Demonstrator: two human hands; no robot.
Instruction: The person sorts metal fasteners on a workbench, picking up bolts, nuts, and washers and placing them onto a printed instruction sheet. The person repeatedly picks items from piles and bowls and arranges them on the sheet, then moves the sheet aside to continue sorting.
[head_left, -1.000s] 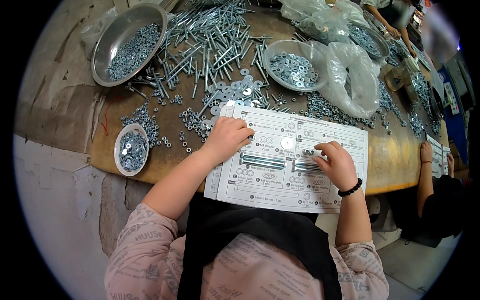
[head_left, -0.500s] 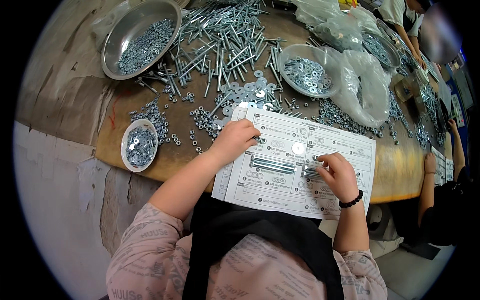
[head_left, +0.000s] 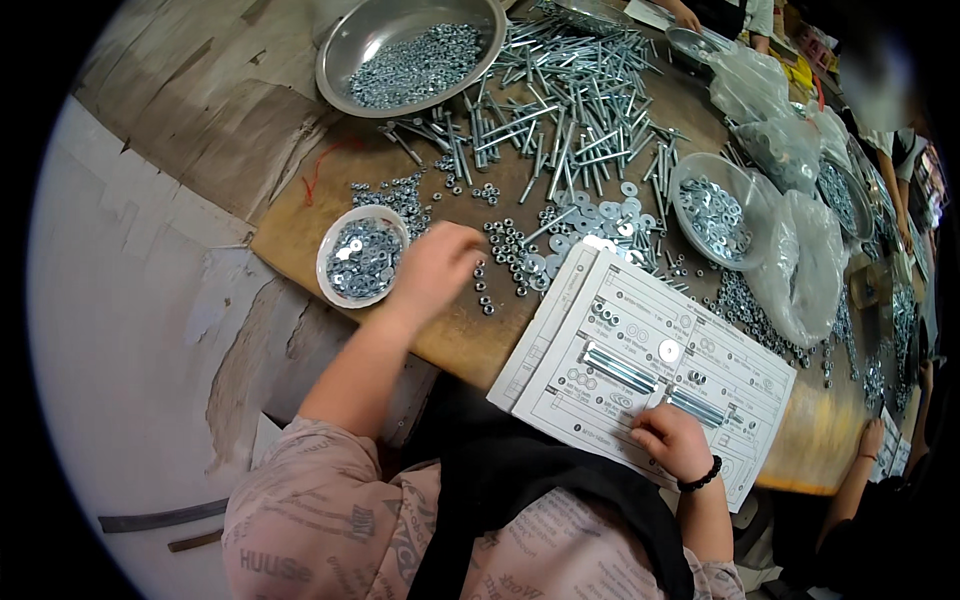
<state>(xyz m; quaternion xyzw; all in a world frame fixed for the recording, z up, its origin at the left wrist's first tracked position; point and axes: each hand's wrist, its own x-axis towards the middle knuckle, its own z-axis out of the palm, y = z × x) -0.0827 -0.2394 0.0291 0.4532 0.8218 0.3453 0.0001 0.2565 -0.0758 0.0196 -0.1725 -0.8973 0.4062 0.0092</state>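
Note:
My left hand (head_left: 438, 268) is over the table beside a white bowl (head_left: 325, 262) heaped with small washers. Motion blurs its fingertips, so its grip is unclear. My right hand (head_left: 676, 446) rests with curled fingers on the lower part of a printed sheet (head_left: 560, 405); whatever its fingers may hold is hidden. Side by side on that sheet lie several bolts (head_left: 620, 367), with a second group of bolts (head_left: 697, 406) to their right. Small nuts (head_left: 605, 315) sit near the sheet's upper left, a large washer (head_left: 669, 349) near its middle, and more nuts (head_left: 697, 378) right of that.
Behind are a steel bowl of nuts (head_left: 335, 75), a pile of long bolts (head_left: 570, 110), loose flat washers (head_left: 600, 215) and scattered nuts (head_left: 510, 240). Farther right stand a clear bowl of washers (head_left: 685, 185) and plastic bags (head_left: 800, 265). A co-worker's hand (head_left: 872, 438) shows at the right.
My left hand has left the sheet and moved left toward the white bowl, uncovering the nuts there. My right hand has drawn back from the right-hand bolts. The view has turned.

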